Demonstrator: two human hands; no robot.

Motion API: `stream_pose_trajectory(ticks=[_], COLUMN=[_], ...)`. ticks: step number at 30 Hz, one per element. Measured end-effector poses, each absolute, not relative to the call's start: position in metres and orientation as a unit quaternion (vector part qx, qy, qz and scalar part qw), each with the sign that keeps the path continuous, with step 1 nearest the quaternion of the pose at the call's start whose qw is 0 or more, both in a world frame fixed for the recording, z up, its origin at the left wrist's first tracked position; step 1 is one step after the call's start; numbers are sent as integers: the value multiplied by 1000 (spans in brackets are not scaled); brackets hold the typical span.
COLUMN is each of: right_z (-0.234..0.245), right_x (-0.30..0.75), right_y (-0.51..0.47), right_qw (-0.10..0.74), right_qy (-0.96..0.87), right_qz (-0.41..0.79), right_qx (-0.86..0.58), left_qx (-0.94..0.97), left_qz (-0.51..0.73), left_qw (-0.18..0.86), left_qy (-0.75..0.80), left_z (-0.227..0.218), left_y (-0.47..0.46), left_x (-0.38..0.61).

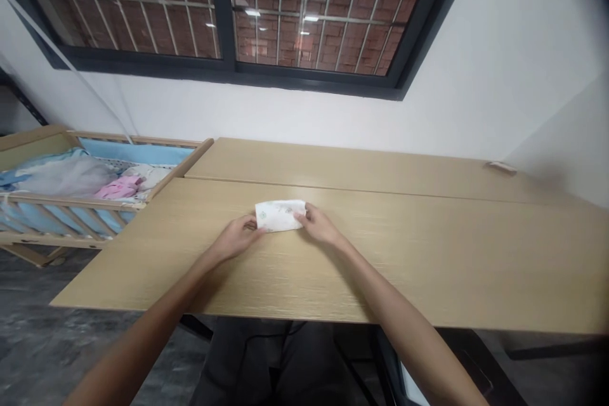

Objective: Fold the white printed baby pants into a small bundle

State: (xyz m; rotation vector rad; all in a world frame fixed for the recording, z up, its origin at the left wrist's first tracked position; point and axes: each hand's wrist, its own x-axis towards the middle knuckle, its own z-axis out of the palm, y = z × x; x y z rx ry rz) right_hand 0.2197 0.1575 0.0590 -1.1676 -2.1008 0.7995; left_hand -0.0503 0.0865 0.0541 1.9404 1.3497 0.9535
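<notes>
At the far left stands a light wooden baby cot with blue padded lining [71,202]. A heap of pale grey gauzy fabric [66,176] and a small pink garment [118,188] lie in it, with other pale pieces beside them. All of this is well apart from the hands.

On the long pale wood-grain worktop [428,254], the left hand [236,238] rests knuckles up. Its fingers are curled close together and their tips touch the left end of a small white cloth with a faint printed pattern [280,215]. The view does not show whether they pinch that edge or only press on it.

The cloth lies flat near the middle of the worktop, just this side of the seam between the two boards. It is a compact, fairly tidy rectangle that looks folded over more than once, so the folding seems largely done. What is left looks like a last smoothing or one more fold.

The right hand [320,226] meets the cloth's right end, fingers gathered on its upper corner. Here too I cannot tell grip from touch.

Far to the right, at the worktop's back edge, sits a small flat tan object [500,167], too small to identify.
</notes>
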Motion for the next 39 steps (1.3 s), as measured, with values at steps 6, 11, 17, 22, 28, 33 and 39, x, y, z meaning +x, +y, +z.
stream_pose_trajectory(ticks=[6, 11, 17, 22, 28, 33, 39], right_z=[46, 37, 46, 47, 31, 32, 30], right_x=[205, 199, 181, 163, 165, 177, 192], right_y=[182, 192, 178, 163, 170, 173, 176], right_qw=[361, 368, 403, 287, 169, 153, 155], right_qy=[-713, -684, -734, -873, -902, -891, -874], right_qz=[319, 284, 88, -14, 4, 45, 92], right_qx=[-509, -562, -540, -394, -396, -424, -452], left_qx=[657, 647, 662, 749, 795, 785, 787], left_qz=[325, 273, 267, 338, 220, 186, 187], left_qw=[212, 147, 64, 5, 49, 38, 16], left_qy=[646, 696, 698, 569, 563, 590, 588], left_z=[45, 40, 51, 34, 13, 15, 10], left_y=[120, 137, 144, 140, 140, 138, 134], left_x=[-35, -36, -26, 3, 3, -11, -21])
